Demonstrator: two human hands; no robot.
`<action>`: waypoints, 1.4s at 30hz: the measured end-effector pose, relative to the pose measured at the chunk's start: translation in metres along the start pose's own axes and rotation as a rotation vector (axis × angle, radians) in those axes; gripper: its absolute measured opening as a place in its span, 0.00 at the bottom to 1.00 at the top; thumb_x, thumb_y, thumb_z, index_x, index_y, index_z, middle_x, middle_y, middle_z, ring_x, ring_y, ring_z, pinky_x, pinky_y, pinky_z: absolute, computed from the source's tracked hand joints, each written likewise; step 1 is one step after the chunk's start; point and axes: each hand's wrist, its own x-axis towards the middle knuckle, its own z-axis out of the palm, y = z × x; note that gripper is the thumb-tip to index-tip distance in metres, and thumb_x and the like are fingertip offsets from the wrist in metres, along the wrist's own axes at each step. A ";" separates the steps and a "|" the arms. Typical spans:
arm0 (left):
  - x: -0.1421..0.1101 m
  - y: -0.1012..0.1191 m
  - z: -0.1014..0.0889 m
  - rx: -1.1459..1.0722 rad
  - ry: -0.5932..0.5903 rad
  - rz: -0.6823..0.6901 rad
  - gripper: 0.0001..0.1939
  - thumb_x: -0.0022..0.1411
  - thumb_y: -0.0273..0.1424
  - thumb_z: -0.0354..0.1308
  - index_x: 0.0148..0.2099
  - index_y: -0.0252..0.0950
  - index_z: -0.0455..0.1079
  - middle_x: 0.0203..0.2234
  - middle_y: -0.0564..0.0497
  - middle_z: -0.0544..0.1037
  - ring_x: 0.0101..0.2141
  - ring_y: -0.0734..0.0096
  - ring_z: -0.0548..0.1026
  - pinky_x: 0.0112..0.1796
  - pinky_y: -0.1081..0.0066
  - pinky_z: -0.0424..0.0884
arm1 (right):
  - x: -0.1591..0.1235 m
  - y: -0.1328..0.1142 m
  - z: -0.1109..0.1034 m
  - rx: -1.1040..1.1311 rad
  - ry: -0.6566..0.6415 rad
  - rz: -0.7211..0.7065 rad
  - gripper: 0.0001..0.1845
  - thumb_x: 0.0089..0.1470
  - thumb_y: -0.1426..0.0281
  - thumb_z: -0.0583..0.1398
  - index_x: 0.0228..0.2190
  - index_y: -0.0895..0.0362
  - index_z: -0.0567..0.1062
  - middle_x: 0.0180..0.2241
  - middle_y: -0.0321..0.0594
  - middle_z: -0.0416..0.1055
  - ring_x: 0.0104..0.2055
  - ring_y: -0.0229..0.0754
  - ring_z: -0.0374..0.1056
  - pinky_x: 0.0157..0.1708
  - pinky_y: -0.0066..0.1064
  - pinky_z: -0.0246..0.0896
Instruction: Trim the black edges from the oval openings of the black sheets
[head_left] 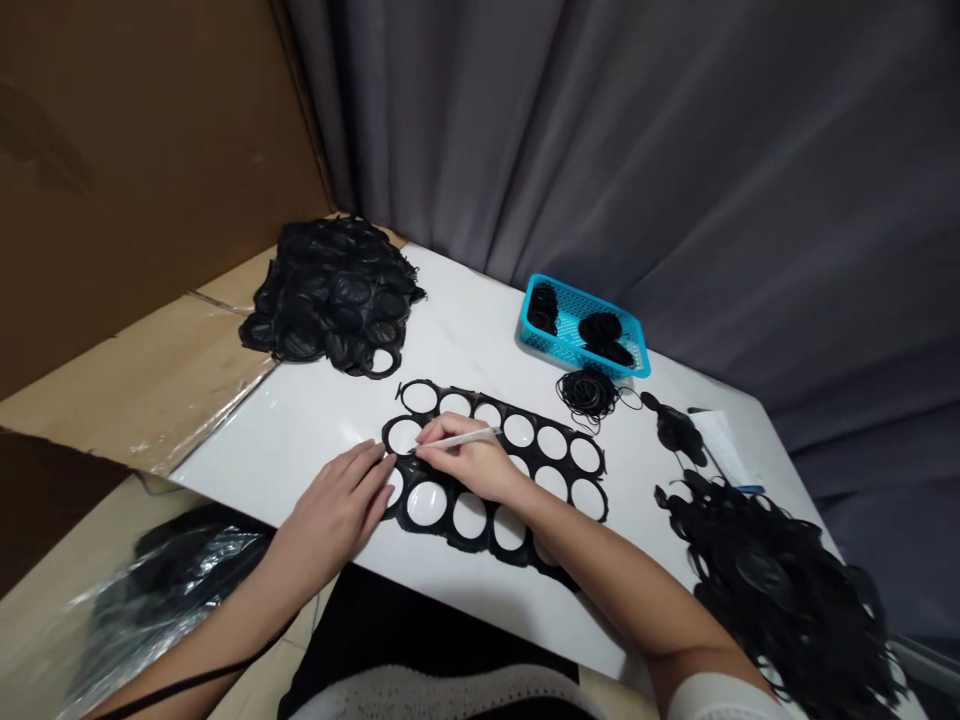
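Observation:
A black sheet with rows of round cut-out holes (484, 535) lies flat on the white table, the tabletop showing through the holes. In a pinch, my right hand (472, 465) holds a slim white pen-like tool (469, 437). The tool's dark tip points down at the sheet's left part, beside a hole in the middle row; its exact kind I cannot make out. My left hand (341, 500) lies with outstretched fingers at the sheet's left edge, fingertips on or right by it. My right hand and forearm hide some of the holes.
At the back left sits a pile of black sheets (337, 295). A blue basket (577, 352) holds black ring bundles, with a tangle of black rings (589, 393) before it. Black scraps (772, 580) heap up on the right near a white paper (724, 445). Cardboard (150, 370) borders the table's left.

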 end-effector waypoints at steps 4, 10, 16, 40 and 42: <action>0.000 -0.001 -0.001 0.002 -0.021 0.000 0.17 0.74 0.35 0.49 0.58 0.34 0.71 0.54 0.38 0.76 0.58 0.50 0.71 0.55 0.53 0.71 | 0.007 0.007 0.012 -0.116 -0.016 -0.072 0.08 0.54 0.68 0.65 0.26 0.54 0.72 0.37 0.38 0.76 0.42 0.43 0.73 0.46 0.35 0.66; 0.001 0.001 -0.001 0.025 -0.020 0.011 0.17 0.74 0.34 0.49 0.57 0.33 0.72 0.53 0.38 0.76 0.58 0.50 0.71 0.55 0.53 0.71 | 0.007 0.010 0.014 -0.112 -0.001 -0.010 0.06 0.55 0.69 0.64 0.28 0.54 0.73 0.38 0.38 0.77 0.43 0.42 0.73 0.46 0.34 0.65; 0.001 0.001 0.000 0.061 0.012 0.058 0.17 0.74 0.32 0.49 0.56 0.28 0.72 0.53 0.35 0.76 0.56 0.48 0.72 0.53 0.52 0.72 | 0.010 0.009 0.013 -0.133 0.004 0.025 0.04 0.55 0.70 0.64 0.29 0.54 0.73 0.37 0.37 0.77 0.40 0.41 0.73 0.42 0.33 0.65; 0.005 0.012 0.001 -0.003 -0.004 0.155 0.19 0.71 0.26 0.51 0.62 0.32 0.66 0.60 0.37 0.70 0.63 0.50 0.65 0.61 0.51 0.64 | -0.014 0.001 -0.025 -0.212 0.015 0.052 0.06 0.58 0.69 0.60 0.28 0.54 0.72 0.37 0.37 0.80 0.38 0.42 0.73 0.38 0.31 0.64; 0.002 0.021 0.012 -0.014 -0.051 0.198 0.22 0.72 0.29 0.51 0.65 0.31 0.63 0.63 0.37 0.68 0.64 0.51 0.63 0.62 0.53 0.63 | -0.022 0.004 -0.016 -0.182 0.005 0.079 0.06 0.58 0.70 0.60 0.29 0.54 0.72 0.36 0.36 0.80 0.38 0.41 0.74 0.38 0.31 0.64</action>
